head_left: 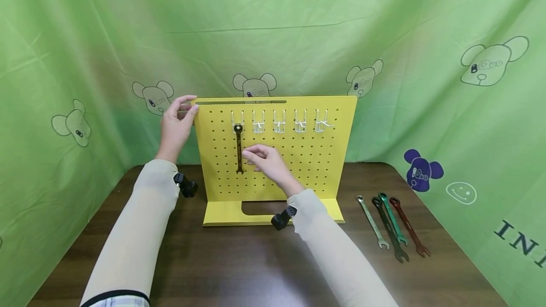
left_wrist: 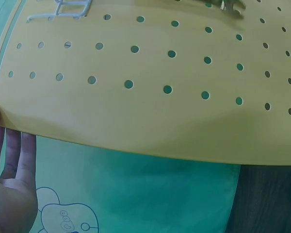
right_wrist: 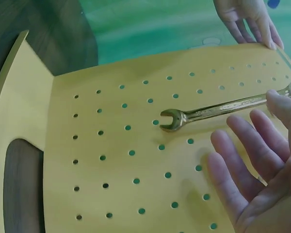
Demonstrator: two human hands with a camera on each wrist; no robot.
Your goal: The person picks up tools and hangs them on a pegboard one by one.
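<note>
The combination wrench (head_left: 239, 150) is hanging on the yellow pegboard (head_left: 317, 170). Just right of the wrench, the right hand (head_left: 270, 162) is hovering, fingers relaxed; left of it, the left hand (head_left: 176, 126) is gripping the pegboard's upper corner.

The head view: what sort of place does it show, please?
Probably a staged recording or practice booth: a printed green fabric backdrop hangs behind a dark-brown wood-grained table, on which a yellow perforated pegboard stands.
</note>
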